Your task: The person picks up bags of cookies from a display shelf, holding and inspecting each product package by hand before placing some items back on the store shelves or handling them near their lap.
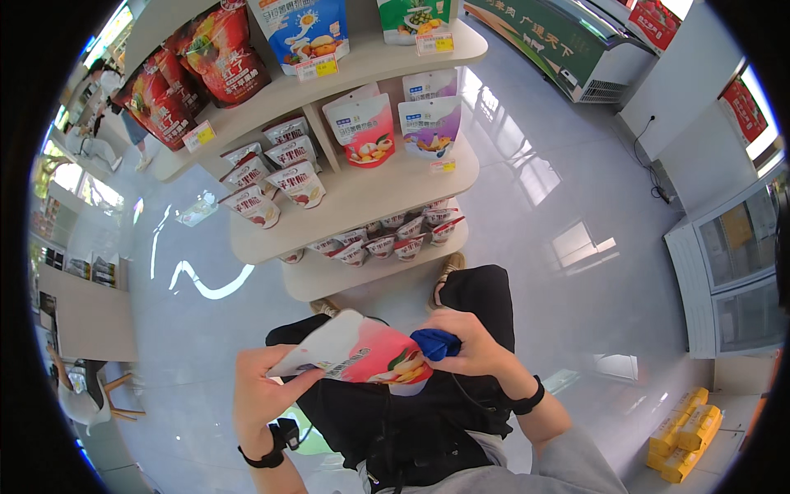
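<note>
Above my lap, my left hand (271, 386) grips the top corner of a white and pink snack pouch (370, 355), its thumb on the near face. At the pouch's lower right end is my right hand (472, 346), closed around a bunched dark blue cloth (437, 344) that lies against the pouch's edge. The pouch is tilted, with its printed face partly towards me. A similar pink pouch (364, 133) stands on the middle shelf ahead, beside a purple and white pouch (430, 126).
Ahead stands a tiered display shelf (355, 207) with red, blue and small white snack pouches. A chest freezer (555, 46) is at the upper right, a glass-door cabinet (734, 259) at the right. Yellow packages (685, 432) sit lower right. Other people are at the far left.
</note>
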Demonstrator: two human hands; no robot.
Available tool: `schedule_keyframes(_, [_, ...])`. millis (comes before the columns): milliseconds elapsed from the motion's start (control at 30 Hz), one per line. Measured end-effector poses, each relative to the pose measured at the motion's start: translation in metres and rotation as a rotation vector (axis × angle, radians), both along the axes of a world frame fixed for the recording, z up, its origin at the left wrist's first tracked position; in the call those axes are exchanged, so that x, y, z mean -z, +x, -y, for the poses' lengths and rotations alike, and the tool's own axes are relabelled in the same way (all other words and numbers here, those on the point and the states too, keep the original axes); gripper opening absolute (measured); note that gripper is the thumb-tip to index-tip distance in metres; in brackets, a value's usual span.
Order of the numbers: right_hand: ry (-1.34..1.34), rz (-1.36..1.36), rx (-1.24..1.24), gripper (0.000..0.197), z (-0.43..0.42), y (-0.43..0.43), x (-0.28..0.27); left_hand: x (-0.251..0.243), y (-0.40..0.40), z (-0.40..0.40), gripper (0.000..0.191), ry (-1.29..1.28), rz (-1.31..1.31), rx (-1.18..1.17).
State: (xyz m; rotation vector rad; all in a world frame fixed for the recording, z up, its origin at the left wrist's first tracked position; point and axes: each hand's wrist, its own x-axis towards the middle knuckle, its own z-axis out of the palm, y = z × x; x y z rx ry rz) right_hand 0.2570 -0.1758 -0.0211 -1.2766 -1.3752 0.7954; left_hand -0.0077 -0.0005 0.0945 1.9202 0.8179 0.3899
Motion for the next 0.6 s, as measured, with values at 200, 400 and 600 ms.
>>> schedule_keyframes(200, [0.057, 0.186, 0.25, 0.037, -0.013, 0.034, 0.016, -0.002, 0.077, -0.014, 0.022, 0.187, -0.458, 0.175])
schedule_keyframes(400, [-0.201, -0.465, 0.608, 0.027, -0.017, 0.063, 0.074, 0.052, 0.153, -0.075, 0.024, 0.565, -0.279, 0.162])
schedule_keyframes(600, [-0.274, -0.683, 0.574, 0.023, -0.008, 0.053, 0.141, 0.087, 0.238, -0.16, 0.025, 0.705, -0.48, 0.126])
